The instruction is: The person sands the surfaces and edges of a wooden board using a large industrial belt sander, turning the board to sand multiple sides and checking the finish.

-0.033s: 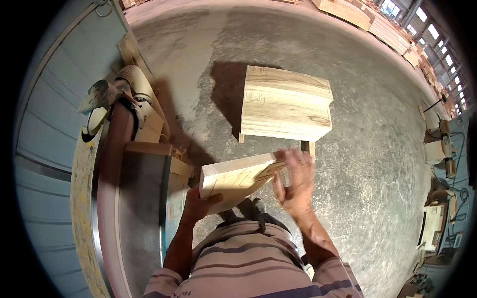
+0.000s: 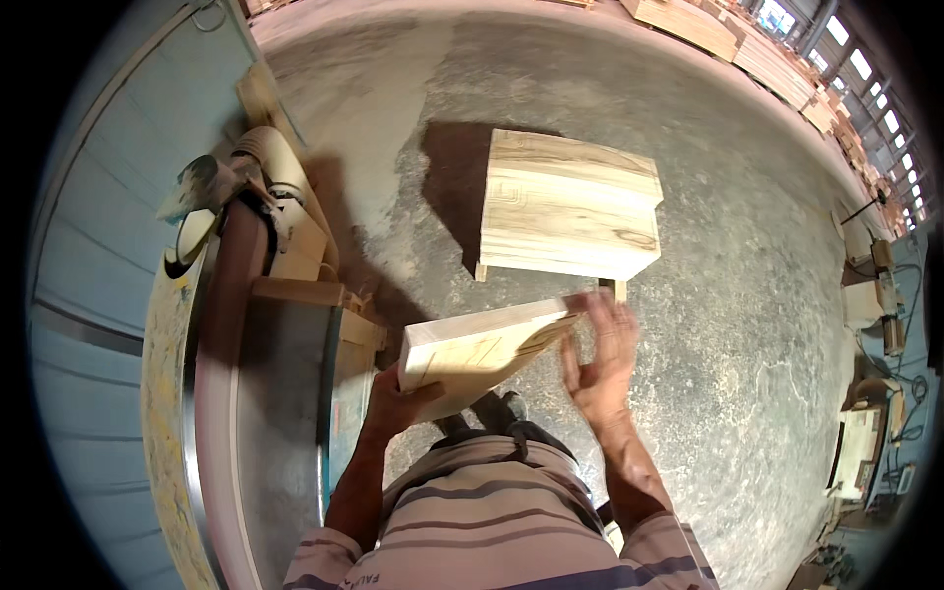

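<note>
A thick, pale wooden board (image 2: 462,369) with grooves cut in its face is held tilted in front of my body. My left hand (image 2: 398,401) is closed around its lower left corner, thumb on the grooved face. At the board's right end is my right hand (image 2: 602,359), fingers stretched and apart. Its fingertips are smeared by motion and lie at or very near the board's end; whether they touch it I cannot tell. Beyond the board, pale boards (image 2: 570,221) with carved corner patterns lie on a low wooden support (image 2: 612,287).
On my left stands a belt sander with a reddish-brown belt (image 2: 218,393), a metal table (image 2: 280,393) and a ribbed hose (image 2: 265,147). A blue-grey panel wall (image 2: 88,236) rises behind it. Lumber stacks (image 2: 688,28) line the far side; tools and cables (image 2: 885,393) are at right.
My right hand has shifted slightly right, toward and past the board's end. The board has moved a little to the right with my left hand still gripping it.
</note>
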Motion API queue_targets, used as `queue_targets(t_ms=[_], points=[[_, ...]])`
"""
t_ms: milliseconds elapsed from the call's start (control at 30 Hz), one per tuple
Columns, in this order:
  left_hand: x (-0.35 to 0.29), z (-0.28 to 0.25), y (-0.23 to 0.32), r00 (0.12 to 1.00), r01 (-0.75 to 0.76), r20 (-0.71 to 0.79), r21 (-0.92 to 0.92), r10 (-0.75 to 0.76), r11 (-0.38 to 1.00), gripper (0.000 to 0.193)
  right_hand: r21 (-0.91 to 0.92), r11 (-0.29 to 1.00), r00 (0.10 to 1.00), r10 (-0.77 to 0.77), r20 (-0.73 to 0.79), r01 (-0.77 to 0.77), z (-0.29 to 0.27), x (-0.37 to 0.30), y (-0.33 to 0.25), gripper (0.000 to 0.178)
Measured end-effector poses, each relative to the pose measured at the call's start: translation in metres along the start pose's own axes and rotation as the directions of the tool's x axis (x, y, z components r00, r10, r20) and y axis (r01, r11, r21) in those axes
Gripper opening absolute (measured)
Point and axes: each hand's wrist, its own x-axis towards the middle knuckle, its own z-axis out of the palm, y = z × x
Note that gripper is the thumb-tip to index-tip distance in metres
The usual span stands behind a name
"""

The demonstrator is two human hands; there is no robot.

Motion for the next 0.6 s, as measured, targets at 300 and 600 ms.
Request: queue_targets(t_ms=[300,600], points=[[-0.001,-0.003,0.006,0.992,-0.118,-0.029,0.035,0.119,0.992,0.038,0.593,0.445,0.652,0.735,0.186,-0.671,0.048,-0.142,0.090,0.059],[-0.006,-0.006,0.069,0.810,-0.494,-0.458,-0.198,0.365,0.847,0.027,0.386,0.277,0.408,0.856,0.317,-0.880,0.131,-0.248,0.129,0.031]])
